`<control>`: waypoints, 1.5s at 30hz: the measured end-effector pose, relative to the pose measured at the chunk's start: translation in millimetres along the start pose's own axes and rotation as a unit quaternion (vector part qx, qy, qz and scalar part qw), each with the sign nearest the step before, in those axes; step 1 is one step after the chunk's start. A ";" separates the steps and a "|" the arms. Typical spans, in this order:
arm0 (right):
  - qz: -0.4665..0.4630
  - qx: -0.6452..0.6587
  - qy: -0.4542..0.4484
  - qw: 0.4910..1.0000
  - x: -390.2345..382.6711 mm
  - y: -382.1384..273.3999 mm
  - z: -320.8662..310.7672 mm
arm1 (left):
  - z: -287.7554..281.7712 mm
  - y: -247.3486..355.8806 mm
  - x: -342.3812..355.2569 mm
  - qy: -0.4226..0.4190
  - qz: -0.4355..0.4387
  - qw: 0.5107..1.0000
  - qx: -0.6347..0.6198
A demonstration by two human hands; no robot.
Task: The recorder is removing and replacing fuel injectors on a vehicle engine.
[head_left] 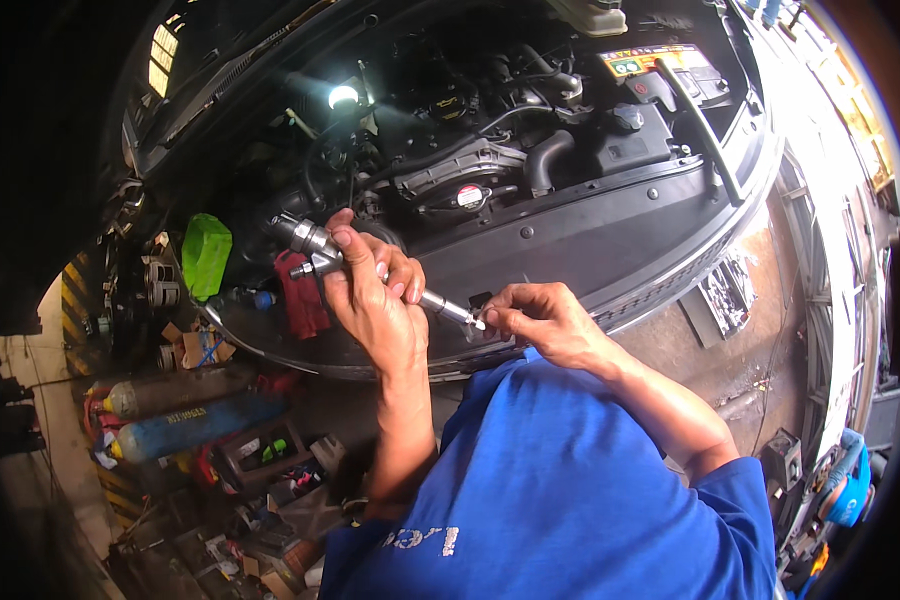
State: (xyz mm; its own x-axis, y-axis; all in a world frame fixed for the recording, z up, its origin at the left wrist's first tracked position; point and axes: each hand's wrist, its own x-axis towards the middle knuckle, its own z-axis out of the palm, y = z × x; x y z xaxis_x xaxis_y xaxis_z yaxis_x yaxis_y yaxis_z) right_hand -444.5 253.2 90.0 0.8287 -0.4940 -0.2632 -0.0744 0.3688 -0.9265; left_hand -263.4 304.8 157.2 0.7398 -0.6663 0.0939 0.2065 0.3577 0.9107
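Blue shirt (570, 470) foremost, my left hand (375, 290) clamps the injector (314, 240) over the front panel (610, 215) while my right hand (550, 322), fingers pinched together, is at its tip (471, 319), seemingly for close work there, whose next move would call for a steady hold.

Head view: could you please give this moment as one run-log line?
left hand: holding metal cylindrical part | right hand: at its narrow end | beyond: black front panel | lamp: lit
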 end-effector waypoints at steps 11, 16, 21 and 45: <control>-0.070 -0.151 0.024 0.986 0.8 -11.6 9.0 | -8.1 -2.7 -1.5 0.026 -0.005 1.000 0.000; -0.195 -0.273 0.085 0.938 2.9 0.6 15.2 | -4.2 -3.9 -7.1 0.021 0.004 1.000 0.019; -0.245 -0.337 0.117 0.901 3.6 7.9 21.1 | 1.9 -7.9 -13.2 0.021 0.033 0.999 0.037; -0.015 0.028 0.029 0.999 15.0 4.1 0.5 | -9.0 -5.6 7.3 0.058 0.055 0.997 0.004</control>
State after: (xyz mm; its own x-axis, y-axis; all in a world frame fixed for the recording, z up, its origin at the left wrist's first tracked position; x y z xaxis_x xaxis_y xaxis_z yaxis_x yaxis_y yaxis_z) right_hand -432.1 247.7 82.4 0.7958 -0.5501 -0.2532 -0.0187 0.3956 -0.9182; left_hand -253.4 303.8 149.2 0.8263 -0.5438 0.1467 0.1154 0.4184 0.9009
